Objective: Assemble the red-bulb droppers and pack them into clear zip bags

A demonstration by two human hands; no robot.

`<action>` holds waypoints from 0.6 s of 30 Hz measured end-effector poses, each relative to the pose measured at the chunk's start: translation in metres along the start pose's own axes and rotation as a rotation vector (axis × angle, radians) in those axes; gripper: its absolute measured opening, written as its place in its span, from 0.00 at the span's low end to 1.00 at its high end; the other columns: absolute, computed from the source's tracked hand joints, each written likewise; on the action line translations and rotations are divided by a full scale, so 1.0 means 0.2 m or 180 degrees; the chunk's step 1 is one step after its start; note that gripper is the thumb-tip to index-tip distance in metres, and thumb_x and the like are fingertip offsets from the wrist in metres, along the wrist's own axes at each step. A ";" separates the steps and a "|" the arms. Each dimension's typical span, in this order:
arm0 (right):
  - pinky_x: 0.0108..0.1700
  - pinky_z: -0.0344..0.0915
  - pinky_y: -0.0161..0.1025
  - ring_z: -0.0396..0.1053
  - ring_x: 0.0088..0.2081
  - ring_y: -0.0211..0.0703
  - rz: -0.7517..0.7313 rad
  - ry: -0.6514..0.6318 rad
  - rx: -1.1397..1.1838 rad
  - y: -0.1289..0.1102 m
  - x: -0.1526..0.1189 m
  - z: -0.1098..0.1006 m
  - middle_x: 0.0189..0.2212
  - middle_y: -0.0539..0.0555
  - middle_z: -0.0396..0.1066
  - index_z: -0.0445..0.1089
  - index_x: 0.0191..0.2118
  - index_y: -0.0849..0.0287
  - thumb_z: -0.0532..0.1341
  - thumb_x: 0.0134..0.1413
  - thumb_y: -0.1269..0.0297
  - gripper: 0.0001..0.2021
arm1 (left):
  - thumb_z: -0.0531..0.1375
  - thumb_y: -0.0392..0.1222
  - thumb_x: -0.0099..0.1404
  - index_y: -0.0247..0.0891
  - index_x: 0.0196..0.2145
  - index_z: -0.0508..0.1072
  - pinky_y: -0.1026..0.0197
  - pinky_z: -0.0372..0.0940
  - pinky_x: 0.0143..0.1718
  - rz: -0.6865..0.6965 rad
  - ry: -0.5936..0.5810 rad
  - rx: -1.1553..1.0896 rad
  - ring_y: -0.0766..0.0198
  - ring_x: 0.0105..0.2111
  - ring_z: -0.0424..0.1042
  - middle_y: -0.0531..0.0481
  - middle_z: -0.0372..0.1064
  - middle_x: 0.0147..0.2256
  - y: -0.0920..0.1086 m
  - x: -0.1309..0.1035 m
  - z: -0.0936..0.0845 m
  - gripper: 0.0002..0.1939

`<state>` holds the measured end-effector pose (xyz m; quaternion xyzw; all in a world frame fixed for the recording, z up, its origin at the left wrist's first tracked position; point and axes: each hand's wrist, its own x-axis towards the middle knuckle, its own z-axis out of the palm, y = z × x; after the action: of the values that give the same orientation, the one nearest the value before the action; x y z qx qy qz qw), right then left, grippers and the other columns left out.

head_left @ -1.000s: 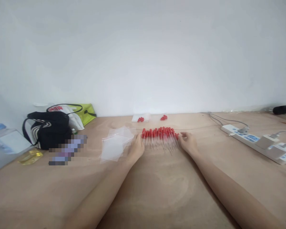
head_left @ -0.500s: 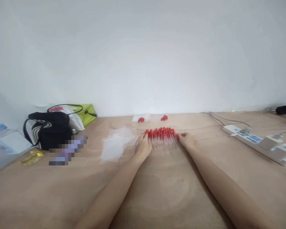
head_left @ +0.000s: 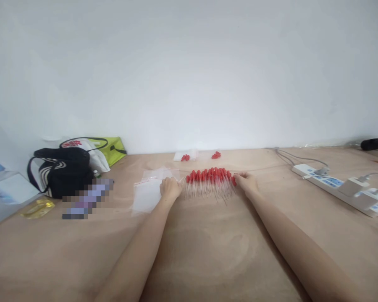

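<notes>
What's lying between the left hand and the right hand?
A row of red-tipped sticks lies between the left hand and the right hand, red ends toward the wall, thin stems toward the camera. The head view shows this.

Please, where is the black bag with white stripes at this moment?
In the head view, the black bag is on the left side of the table, in front of the white bag and beyond the yellow packet.

A plain, pale wall (head_left: 208, 75) fills the view behind the light-brown tabletop (head_left: 195, 260), whose surface shows faint wood grain. Soft, even light falls across both, and the wall looks slightly bluish.
</notes>
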<state>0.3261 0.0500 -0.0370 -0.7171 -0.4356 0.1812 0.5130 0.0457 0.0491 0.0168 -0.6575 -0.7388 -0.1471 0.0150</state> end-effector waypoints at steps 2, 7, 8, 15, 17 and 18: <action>0.28 0.62 0.34 0.69 0.25 0.40 -0.0001 0.0009 0.0225 -0.01 -0.01 0.00 0.21 0.52 0.72 0.69 0.27 0.60 0.56 0.38 0.55 0.13 | 0.53 0.40 0.55 0.32 0.30 0.70 0.52 0.59 0.38 0.0001 0.0028 0.0015 0.48 0.41 0.65 0.35 0.67 0.36 0.00 0.00 0.00 0.09; 0.31 0.64 0.33 0.69 0.30 0.40 -0.0069 0.0112 0.0826 -0.06 -0.02 0.00 0.28 0.57 0.72 0.65 0.32 0.63 0.54 0.41 0.54 0.16 | 0.49 0.37 0.59 0.28 0.34 0.68 0.50 0.58 0.39 0.0060 0.0399 -0.0052 0.47 0.41 0.65 0.34 0.67 0.35 0.01 -0.01 -0.05 0.11; 0.32 0.64 0.33 0.69 0.31 0.40 -0.0084 0.0181 0.1016 -0.06 -0.02 -0.01 0.28 0.57 0.71 0.64 0.33 0.64 0.54 0.41 0.54 0.17 | 0.48 0.36 0.60 0.28 0.36 0.67 0.51 0.57 0.40 0.0134 0.0483 -0.0097 0.48 0.40 0.65 0.35 0.67 0.35 0.02 -0.01 -0.05 0.12; 0.38 0.63 0.38 0.67 0.34 0.42 -0.0247 0.0389 0.1419 -0.04 -0.09 -0.07 0.29 0.55 0.69 0.64 0.33 0.62 0.56 0.42 0.54 0.16 | 0.46 0.34 0.63 0.38 0.44 0.64 0.60 0.61 0.38 0.1407 0.0671 -0.0704 0.61 0.37 0.67 0.47 0.68 0.36 -0.02 -0.22 0.01 0.13; 0.37 0.63 0.39 0.66 0.33 0.41 -0.0651 0.0297 0.1244 -0.04 -0.14 -0.08 0.29 0.54 0.68 0.63 0.31 0.61 0.54 0.45 0.53 0.15 | 0.46 0.32 0.62 0.37 0.41 0.65 0.61 0.62 0.36 0.2002 0.0627 -0.0989 0.61 0.35 0.67 0.47 0.67 0.34 -0.05 -0.28 0.03 0.12; 0.36 0.63 0.39 0.66 0.32 0.41 -0.0877 0.0225 0.1198 -0.04 -0.17 -0.07 0.28 0.54 0.67 0.61 0.31 0.60 0.52 0.47 0.53 0.14 | 0.46 0.31 0.62 0.37 0.39 0.65 0.61 0.62 0.36 0.2206 0.0619 -0.1144 0.62 0.35 0.67 0.47 0.67 0.34 -0.06 -0.31 0.04 0.12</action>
<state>0.3136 0.0144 -0.0295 -0.5485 -0.4697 0.1623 0.6725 0.0430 -0.0093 -0.0061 -0.8429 -0.4310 -0.3217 0.0183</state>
